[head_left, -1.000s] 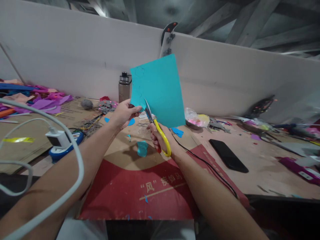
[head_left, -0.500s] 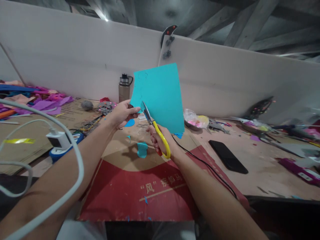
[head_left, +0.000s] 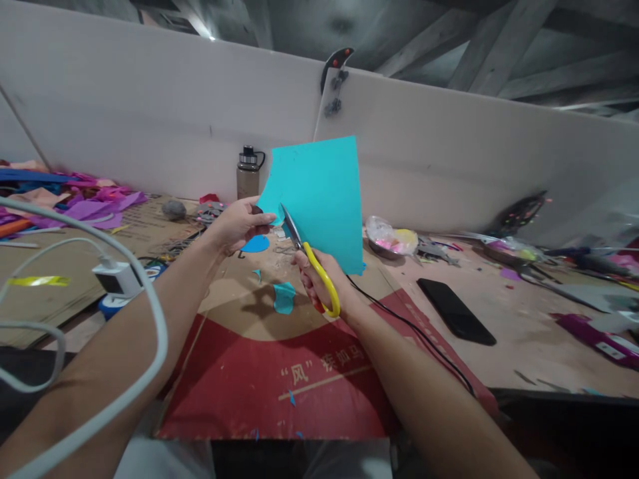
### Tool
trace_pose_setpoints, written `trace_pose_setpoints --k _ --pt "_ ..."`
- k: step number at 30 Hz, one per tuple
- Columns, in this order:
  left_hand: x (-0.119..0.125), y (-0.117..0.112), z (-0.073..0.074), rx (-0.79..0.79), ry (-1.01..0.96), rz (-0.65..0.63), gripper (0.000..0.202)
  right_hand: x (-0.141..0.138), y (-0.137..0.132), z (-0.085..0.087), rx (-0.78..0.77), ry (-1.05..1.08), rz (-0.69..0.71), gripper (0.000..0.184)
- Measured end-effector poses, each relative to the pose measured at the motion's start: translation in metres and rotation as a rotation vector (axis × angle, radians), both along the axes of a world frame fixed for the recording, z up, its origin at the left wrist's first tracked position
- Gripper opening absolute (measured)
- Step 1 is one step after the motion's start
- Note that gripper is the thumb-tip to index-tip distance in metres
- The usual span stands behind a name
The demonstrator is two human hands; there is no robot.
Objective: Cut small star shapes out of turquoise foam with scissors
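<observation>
A turquoise sheet of paper (head_left: 319, 196) stands upright above the table, pinched at its lower left corner by my left hand (head_left: 238, 225). My right hand (head_left: 315, 279) is closed round the yellow handles of a pair of scissors (head_left: 309, 259), whose blades reach into the sheet's lower left edge beside my left fingers. Turquoise offcuts (head_left: 283, 297) lie on the cardboard below, one larger piece (head_left: 256, 244) just under my left hand.
A red and brown cardboard sheet (head_left: 279, 372) covers the table in front. A black phone (head_left: 455, 311) and a black cable (head_left: 399, 319) lie to the right, a bottle (head_left: 247, 173) at the wall, a white charger (head_left: 117, 278) and purple paper scraps (head_left: 90, 203) on the left.
The turquoise sheet has turned and shifted right in my left hand while the scissors cut along its lower left edge. Both hands have moved slightly left.
</observation>
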State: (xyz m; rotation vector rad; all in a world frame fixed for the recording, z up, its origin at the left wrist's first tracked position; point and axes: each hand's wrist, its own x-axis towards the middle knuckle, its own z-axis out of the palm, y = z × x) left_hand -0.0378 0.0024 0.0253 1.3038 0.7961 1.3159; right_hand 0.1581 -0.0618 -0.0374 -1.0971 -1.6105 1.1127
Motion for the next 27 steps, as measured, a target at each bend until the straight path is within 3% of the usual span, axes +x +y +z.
trace_pose_setpoints --k 14,21,27 --pt "0.003 0.005 -0.003 -0.011 -0.107 0.196 0.035 -0.002 -0.005 0.006 -0.035 -0.008 -0.005 0.039" --pt "0.010 0.003 -0.007 0.060 -0.072 0.140 0.036 0.000 0.001 0.001 -0.056 -0.013 -0.012 0.045" --pt "0.003 0.005 -0.007 0.105 0.049 0.145 0.036 0.004 0.007 -0.004 0.012 -0.068 0.002 0.043"
